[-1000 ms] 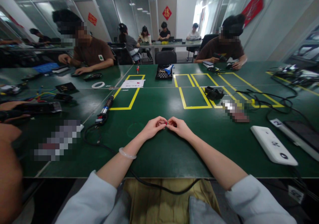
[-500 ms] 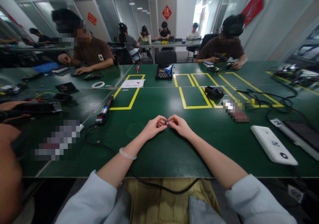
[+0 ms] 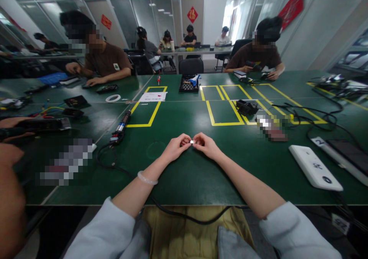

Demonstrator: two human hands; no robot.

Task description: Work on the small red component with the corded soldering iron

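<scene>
My left hand [image 3: 178, 145] and my right hand [image 3: 205, 145] meet over the green table [image 3: 184, 178], fingertips almost touching. Between them is a tiny shiny piece [image 3: 192, 142], pinched by the fingers of both hands. It looks bright and silvery, but its shape is too small to make out. The thumbs and forefingers of both hands are closed on it, and the other fingers are curled in.
To the left lies a dark tool with a blue and silver body [image 3: 122, 125] and a cable. A white power bank [image 3: 315, 167] lies at the right. Farther back are a black bracket [image 3: 247, 108], a black tray [image 3: 189, 83] and white paper [image 3: 153, 96]. People sit opposite.
The small piece has turned between my fingertips and now shows a bright face where it looked dark. My right fingers have shifted slightly; both arms stay in place.
</scene>
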